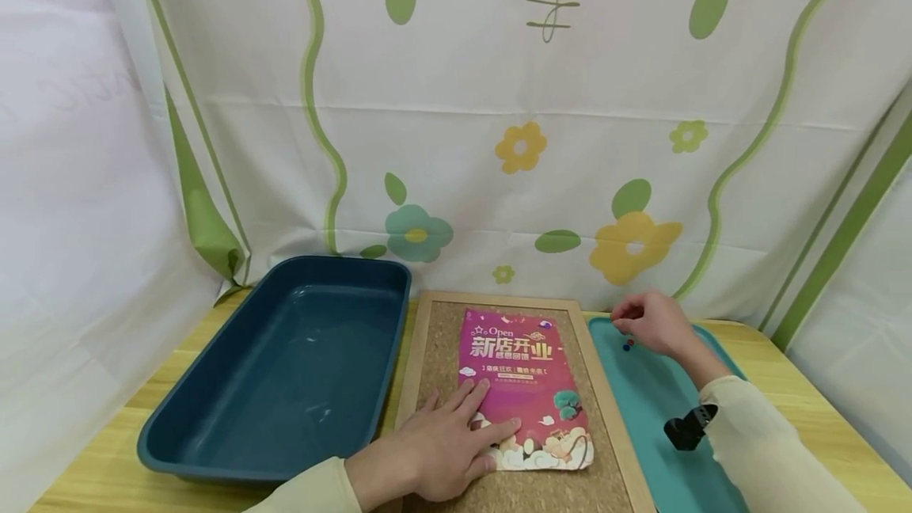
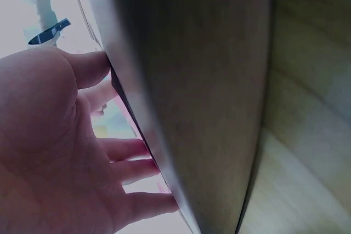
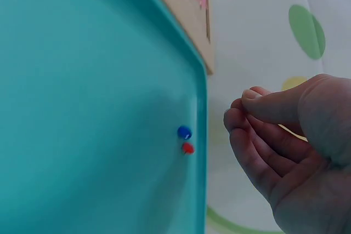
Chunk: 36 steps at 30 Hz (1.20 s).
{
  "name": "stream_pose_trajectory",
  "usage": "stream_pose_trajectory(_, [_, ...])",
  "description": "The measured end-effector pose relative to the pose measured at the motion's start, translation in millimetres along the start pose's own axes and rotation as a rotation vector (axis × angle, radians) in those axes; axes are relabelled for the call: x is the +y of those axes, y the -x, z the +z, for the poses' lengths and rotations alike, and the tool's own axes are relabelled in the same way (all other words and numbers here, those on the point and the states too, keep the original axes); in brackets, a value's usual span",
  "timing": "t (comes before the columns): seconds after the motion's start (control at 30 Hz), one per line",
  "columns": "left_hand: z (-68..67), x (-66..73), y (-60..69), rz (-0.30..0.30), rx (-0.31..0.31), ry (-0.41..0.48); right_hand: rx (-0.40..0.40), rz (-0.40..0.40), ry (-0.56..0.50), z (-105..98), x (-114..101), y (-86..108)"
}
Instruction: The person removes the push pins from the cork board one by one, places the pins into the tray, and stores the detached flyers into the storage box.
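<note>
Across the lower left of the poster (image 1: pixel 523 394), the left hand (image 1: pixel 452 450) rests palm down, fingers spread apart; the poster, pink with gold print, lies on the cork of the framed board (image 1: pixel 556 489); the board sits between the basin (image 1: pixel 306 374) on the left and the tray (image 1: pixel 655 406) on the right. Above the tray's far end hangs the right hand (image 1: pixel 651 323), thumb and fingertips drawn together; whether they pinch anything I cannot tell. Near it, inside the tray close to the rim, lie a blue pin (image 3: pixel 184 132) and a red pin (image 3: pixel 187 148), side by side; a dark device (image 1: pixel 687 430) is worn at the right sleeve (image 1: pixel 777 450); all stands on the wooden table (image 1: pixel 805 386), with a flowered sheet (image 1: pixel 442 165) behind.
</note>
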<state>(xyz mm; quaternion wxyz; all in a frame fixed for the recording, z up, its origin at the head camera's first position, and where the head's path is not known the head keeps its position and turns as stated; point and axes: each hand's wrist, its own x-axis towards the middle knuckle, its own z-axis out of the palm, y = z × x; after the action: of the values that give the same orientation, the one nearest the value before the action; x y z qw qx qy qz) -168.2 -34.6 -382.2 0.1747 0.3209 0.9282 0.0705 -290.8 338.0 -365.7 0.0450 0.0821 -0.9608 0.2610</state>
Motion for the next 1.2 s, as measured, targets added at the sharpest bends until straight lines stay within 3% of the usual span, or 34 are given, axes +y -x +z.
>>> stream_pose_trajectory(0.5, [1.4,-0.9,0.9,0.009,0.006,0.023,-0.010,0.052,0.087,-4.5,33.6,13.3])
stream_pose_trajectory(1.2, [2.2,-2.1,0.4,0.019,0.015,-0.002,-0.104,0.150,0.007,-3.0,54.5,16.0])
